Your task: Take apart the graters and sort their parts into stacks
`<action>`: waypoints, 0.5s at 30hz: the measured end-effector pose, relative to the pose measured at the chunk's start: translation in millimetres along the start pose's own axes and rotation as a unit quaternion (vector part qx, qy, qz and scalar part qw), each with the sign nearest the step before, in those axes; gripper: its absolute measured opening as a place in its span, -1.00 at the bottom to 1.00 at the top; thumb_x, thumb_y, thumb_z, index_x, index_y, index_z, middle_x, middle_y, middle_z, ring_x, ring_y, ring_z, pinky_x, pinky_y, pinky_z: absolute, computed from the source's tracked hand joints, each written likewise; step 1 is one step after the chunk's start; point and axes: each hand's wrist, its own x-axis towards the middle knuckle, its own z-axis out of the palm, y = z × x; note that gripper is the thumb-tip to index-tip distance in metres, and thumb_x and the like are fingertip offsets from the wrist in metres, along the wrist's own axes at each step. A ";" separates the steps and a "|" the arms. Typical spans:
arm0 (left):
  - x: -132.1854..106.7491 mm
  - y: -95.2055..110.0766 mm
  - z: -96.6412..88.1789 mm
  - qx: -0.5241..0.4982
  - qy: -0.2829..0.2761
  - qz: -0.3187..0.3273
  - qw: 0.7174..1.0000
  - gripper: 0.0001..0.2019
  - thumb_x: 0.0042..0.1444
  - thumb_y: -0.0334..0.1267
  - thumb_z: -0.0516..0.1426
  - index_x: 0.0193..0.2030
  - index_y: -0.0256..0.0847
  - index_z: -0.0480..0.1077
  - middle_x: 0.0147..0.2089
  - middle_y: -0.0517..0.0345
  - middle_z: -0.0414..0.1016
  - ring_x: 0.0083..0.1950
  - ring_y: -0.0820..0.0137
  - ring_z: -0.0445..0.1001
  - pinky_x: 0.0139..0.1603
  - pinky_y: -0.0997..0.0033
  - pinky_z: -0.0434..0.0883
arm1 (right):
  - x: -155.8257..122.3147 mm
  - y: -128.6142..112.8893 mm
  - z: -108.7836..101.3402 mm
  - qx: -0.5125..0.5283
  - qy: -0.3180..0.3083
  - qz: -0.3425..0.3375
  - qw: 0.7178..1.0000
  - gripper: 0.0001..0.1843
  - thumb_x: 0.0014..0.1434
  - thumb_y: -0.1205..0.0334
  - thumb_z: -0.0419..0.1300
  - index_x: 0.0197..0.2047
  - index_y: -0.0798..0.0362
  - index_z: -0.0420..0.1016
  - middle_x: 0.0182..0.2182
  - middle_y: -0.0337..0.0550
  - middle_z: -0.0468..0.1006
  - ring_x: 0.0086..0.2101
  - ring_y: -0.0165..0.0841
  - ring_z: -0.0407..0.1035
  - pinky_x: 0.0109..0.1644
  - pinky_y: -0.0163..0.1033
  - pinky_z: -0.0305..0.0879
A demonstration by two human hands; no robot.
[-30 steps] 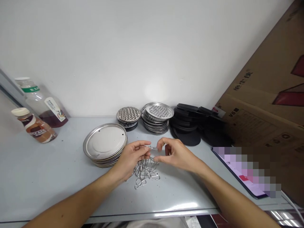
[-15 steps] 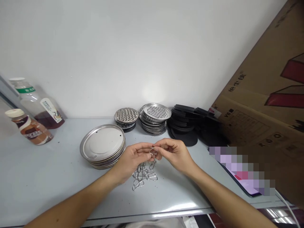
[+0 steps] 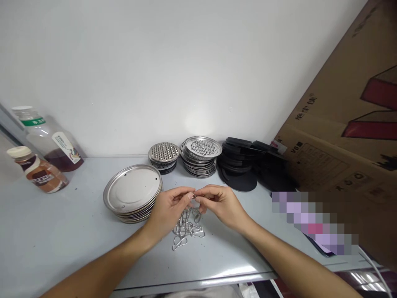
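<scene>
A small metal wire clip [image 3: 194, 196] is pinched between both hands above the table, mostly covered by the fingers. My left hand [image 3: 170, 209] grips its left end with thumb and fingers. From the other side, my right hand [image 3: 218, 203] pinches its right end. Just below the hands lies a loose pile of similar wire clips [image 3: 188, 228], some of them hidden behind the fingers. To the left of my left hand stands a stack of round metal plates [image 3: 133, 188] with small holes near the rim.
Along the wall stand a short stack of grater discs [image 3: 164, 153], a taller stack of them [image 3: 203, 149], and black round parts [image 3: 237, 165]. Two bottles [image 3: 45, 174] [image 3: 63, 153] are at left. A phone [image 3: 319, 244], partly blurred out, lies before a cardboard box [image 3: 335, 165] at right.
Both hands have shifted slightly left, and the clip between them has turned so that less of its loop shows. The pile and the stacks stay in place.
</scene>
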 end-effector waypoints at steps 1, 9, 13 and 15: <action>0.2 -0.9 -1.3 0.037 0.012 0.014 0.999 -0.76 0.19 -0.14 0.16 -0.09 -0.17 0.56 -0.32 0.11 0.60 -0.33 0.36 0.53 -0.30 0.44 0.46 | -0.2 0.5 0.2 -0.024 -0.010 -0.003 1.000 -0.75 0.12 0.09 0.31 -0.22 0.07 0.62 -0.40 -0.14 0.55 -0.52 -0.37 0.45 -0.42 -0.25 0.42; 1.2 1.4 -0.4 0.021 0.019 0.000 1.000 -0.86 0.09 -0.18 0.26 -0.22 -0.13 0.56 -0.35 0.19 0.61 -0.34 0.36 0.58 -0.27 0.46 0.51 | -7.0 -2.4 2.0 -0.249 -0.029 -0.154 0.956 -0.75 0.30 0.29 0.08 -0.09 0.00 0.58 -0.38 -0.10 0.53 -0.34 -0.31 0.42 -0.25 -0.24 0.33; 1.8 1.3 -1.9 -0.030 0.002 -0.014 0.999 -0.85 0.09 -0.22 0.26 -0.20 -0.15 0.55 -0.26 0.17 0.62 -0.22 0.34 0.59 -0.14 0.43 0.53 | -5.6 -0.2 -1.9 -0.286 -0.007 -0.194 0.938 -0.70 0.31 0.32 0.05 0.04 0.03 0.52 -0.34 -0.05 0.53 -0.33 -0.28 0.42 -0.23 -0.20 0.34; 1.7 0.6 -4.0 0.001 0.012 0.009 1.000 -0.87 0.12 -0.22 0.24 -0.21 -0.16 0.55 -0.28 0.16 0.61 -0.25 0.37 0.58 -0.15 0.43 0.53 | -5.6 2.2 -2.4 -0.321 -0.005 -0.212 0.923 -0.67 0.33 0.32 0.02 0.08 0.06 0.47 -0.31 -0.01 0.51 -0.33 -0.27 0.41 -0.24 -0.18 0.33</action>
